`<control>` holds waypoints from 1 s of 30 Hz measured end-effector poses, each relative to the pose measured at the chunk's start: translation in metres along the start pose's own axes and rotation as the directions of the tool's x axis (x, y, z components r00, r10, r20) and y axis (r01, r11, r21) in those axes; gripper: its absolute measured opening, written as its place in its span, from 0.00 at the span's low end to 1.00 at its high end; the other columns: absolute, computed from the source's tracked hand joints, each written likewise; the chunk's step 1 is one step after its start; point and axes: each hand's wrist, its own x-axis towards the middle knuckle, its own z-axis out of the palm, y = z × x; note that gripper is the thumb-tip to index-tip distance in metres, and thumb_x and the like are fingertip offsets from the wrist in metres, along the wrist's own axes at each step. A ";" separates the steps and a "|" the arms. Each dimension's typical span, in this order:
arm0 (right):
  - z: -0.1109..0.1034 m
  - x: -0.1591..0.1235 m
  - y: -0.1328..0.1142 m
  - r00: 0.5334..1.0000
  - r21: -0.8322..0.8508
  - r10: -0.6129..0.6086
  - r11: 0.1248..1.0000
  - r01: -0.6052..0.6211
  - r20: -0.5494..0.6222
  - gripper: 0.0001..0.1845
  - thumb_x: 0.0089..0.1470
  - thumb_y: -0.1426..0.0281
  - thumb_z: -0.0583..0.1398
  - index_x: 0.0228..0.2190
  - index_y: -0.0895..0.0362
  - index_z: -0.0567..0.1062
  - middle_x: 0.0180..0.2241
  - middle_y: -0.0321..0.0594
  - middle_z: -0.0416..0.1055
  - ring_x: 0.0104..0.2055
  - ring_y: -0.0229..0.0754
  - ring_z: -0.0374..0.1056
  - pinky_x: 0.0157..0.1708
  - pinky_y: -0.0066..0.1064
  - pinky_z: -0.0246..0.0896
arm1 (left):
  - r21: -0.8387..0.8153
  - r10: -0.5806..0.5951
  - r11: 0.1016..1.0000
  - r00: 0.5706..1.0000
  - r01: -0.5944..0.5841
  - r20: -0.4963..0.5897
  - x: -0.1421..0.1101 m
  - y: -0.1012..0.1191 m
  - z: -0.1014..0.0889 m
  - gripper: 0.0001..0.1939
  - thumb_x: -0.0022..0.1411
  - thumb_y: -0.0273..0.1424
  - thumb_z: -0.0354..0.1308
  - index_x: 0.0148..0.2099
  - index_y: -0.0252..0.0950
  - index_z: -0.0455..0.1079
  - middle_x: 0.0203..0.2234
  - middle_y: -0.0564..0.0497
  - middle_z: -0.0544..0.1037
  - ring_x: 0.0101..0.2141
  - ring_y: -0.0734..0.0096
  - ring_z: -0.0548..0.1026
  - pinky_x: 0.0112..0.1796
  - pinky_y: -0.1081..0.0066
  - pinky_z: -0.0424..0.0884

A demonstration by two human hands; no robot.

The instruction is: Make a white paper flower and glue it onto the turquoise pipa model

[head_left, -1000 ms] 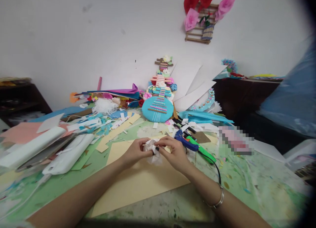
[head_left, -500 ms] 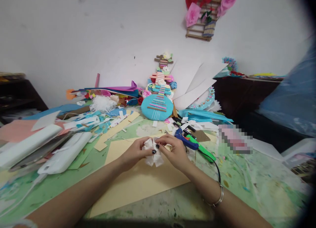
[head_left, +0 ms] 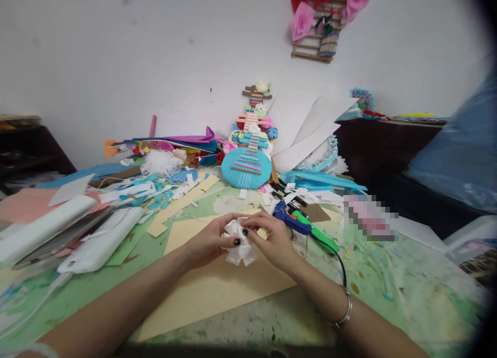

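Note:
A white paper flower (head_left: 241,250) with folded petals is held between both hands, above a cream sheet of paper (head_left: 194,301). My left hand (head_left: 212,238) grips it from the left, thumb in front and fingers curled behind. On the other side, my right hand (head_left: 272,236) pinches the upper petals between thumb and fingers. Part of the flower is hidden by my fingers. Just beyond my right hand lies a blue glue gun (head_left: 291,219) with a black cord, beside a bright green object (head_left: 324,239).
A blue round paper instrument (head_left: 246,170) with strings leans on the wall behind. White power strips or devices (head_left: 103,239) lie at the left. Black pens (head_left: 289,200), paper scraps (head_left: 151,192) and white string (head_left: 161,163) clutter the table's back. A blurred pink item (head_left: 368,218) sits right.
Both hands keep hold of the paper flower, which has shifted and turned slightly. My left thumb has slid a little to the left. The table things look unchanged.

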 end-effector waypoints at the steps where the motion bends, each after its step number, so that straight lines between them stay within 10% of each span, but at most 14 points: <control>1: 0.000 0.000 -0.001 1.000 0.002 -0.004 1.000 0.004 -0.001 0.09 0.49 0.77 0.59 0.32 0.55 0.78 0.33 0.41 0.74 0.35 0.40 0.70 0.37 0.32 0.65 | -0.015 -0.001 1.000 1.000 0.001 0.007 0.000 0.000 0.000 0.30 0.43 0.29 0.70 0.51 0.37 0.66 0.34 0.50 0.73 0.28 0.74 0.71 0.28 0.76 0.65; 14: -0.001 -0.001 -0.002 0.999 -0.018 -0.034 0.999 0.034 0.014 0.09 0.50 0.76 0.59 0.33 0.55 0.79 0.33 0.42 0.74 0.35 0.39 0.70 0.37 0.31 0.65 | -0.179 -0.014 0.984 0.998 0.025 0.063 -0.002 0.004 -0.001 0.21 0.53 0.35 0.60 0.50 0.34 0.69 0.39 0.43 0.75 0.31 0.67 0.74 0.30 0.72 0.66; 30: -0.010 0.002 -0.003 1.000 0.052 0.030 0.998 -0.030 0.002 0.09 0.52 0.72 0.58 0.34 0.54 0.78 0.34 0.41 0.76 0.35 0.39 0.70 0.34 0.30 0.66 | -0.018 0.048 0.999 0.999 -0.049 -0.009 -0.003 0.003 0.004 0.40 0.38 0.19 0.63 0.56 0.39 0.60 0.36 0.49 0.75 0.30 0.72 0.72 0.29 0.76 0.65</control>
